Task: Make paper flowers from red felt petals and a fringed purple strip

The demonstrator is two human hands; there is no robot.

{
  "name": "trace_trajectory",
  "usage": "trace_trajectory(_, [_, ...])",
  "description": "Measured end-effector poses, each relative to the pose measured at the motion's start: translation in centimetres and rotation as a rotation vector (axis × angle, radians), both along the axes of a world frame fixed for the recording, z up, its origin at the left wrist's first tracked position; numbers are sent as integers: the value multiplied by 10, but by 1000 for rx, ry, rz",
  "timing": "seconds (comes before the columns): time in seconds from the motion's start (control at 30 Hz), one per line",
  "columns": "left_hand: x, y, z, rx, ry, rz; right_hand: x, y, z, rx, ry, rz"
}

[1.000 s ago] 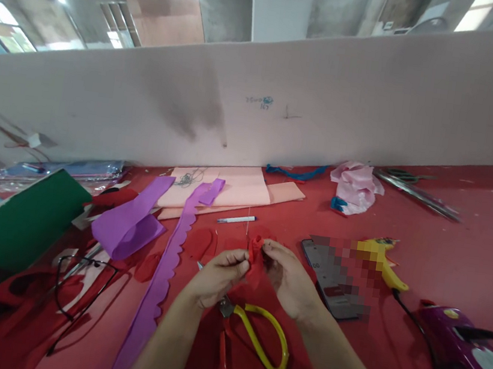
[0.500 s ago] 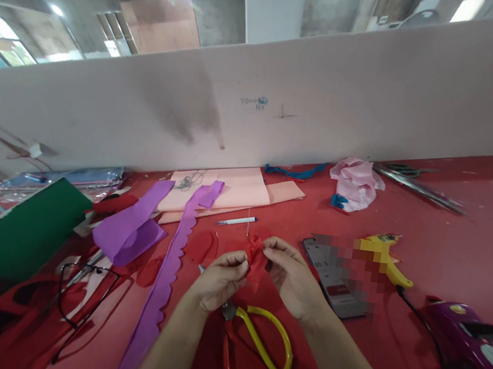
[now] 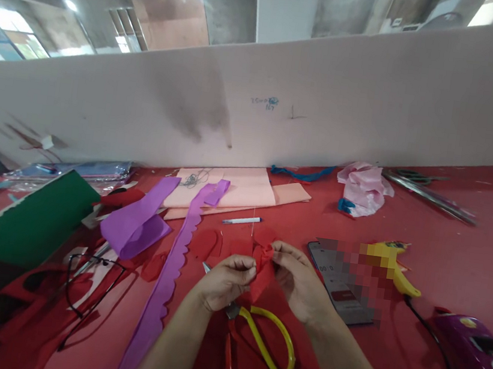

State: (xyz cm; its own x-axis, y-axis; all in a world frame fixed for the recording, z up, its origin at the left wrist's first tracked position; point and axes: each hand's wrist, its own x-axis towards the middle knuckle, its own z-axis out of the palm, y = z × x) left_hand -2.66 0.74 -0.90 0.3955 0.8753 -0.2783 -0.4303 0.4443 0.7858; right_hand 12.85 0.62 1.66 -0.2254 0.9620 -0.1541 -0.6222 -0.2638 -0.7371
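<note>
Both of my hands pinch a gathered piece of thin red material (image 3: pixel 263 266), which looks like crepe paper or cloth, over the middle of the red table. My left hand (image 3: pixel 231 279) grips its left side between thumb and fingers. Its right upper edge is pinched by my right hand (image 3: pixel 295 276). Under my hands lies a pair of scissors (image 3: pixel 274 339) with one yellow and one red handle, the blades partly hidden by my left hand. Red petal-shaped pieces (image 3: pixel 207 245) lie just left of my hands, and a white pen (image 3: pixel 242 220) lies beyond them.
Left are a scalloped purple strip (image 3: pixel 172 265), a purple roll (image 3: pixel 131 233), eyeglasses (image 3: pixel 94 285) and a green sheet (image 3: pixel 37 217). Peach sheets (image 3: pixel 237 183) lie by the white partition (image 3: pixel 330 99). Right are a phone (image 3: pixel 345 294), a yellow glue gun (image 3: pixel 392 267) and a purple device (image 3: pixel 470 347).
The red material, earlier bunched into a narrow upright roll, now looks more spread and folded toward the right hand. Both hands keep hold of it. The view has shifted slightly.
</note>
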Motion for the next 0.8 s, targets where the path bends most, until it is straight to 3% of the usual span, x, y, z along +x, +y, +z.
trace_trajectory(0.2, [-1,0,2,-8,-50,-142,0,0,4,-29,-1,20])
trace_trajectory(0.53, [-3,-2,7,-10,-31,-138,3,-1,5,-57,9,39])
trace_trajectory(0.63, [1,-1,8,-49,-88,-44,4,3,4,-81,38,-84])
trace_trajectory(0.73, [8,2,9,-61,-199,167,0,3,0,-69,-36,-193])
trace_trajectory(0.8, [14,5,9,-57,-259,280,-6,0,-4,3,-142,-187])
